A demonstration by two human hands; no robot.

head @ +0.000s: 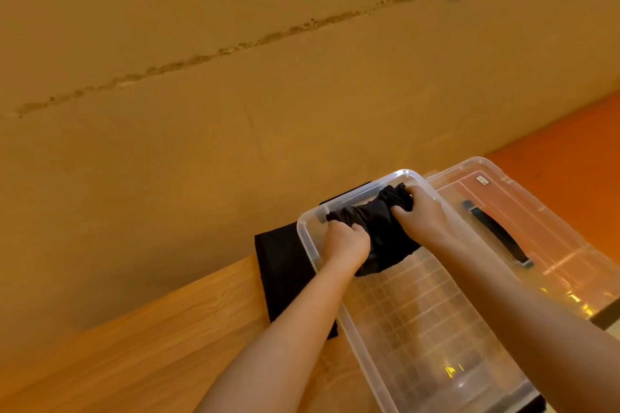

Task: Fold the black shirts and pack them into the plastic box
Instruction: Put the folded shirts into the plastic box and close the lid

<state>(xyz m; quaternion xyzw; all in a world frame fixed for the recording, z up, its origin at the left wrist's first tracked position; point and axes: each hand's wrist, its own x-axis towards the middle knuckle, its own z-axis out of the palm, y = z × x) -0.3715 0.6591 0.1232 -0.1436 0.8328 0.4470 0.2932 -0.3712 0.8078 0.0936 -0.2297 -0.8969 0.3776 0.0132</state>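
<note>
Both hands are down inside the clear plastic box (419, 329), at its far end, and they've got a bunched-up black shirt (379, 228) between them. The left hand (345, 241) has its fingers curled into the near-left part of the fabric, and the right hand (421, 214) grips the far-right part, thumb on the near side and fingers wrapped over the top edge. So the shirt sits right between the two hands, pressed up against the far wall of the box, with a loose flap trailing back toward the camera over the ribbed bottom.

More black fabric (285, 278) lies flat on the wooden table (134, 345), just left of the box and partly tucked under its edge. On the right, touching the box, is the clear lid (553, 245) with a dark handle (496, 231) on top. Behind everything is a yellowish wall (235, 77) with a rough crack line running across it.
</note>
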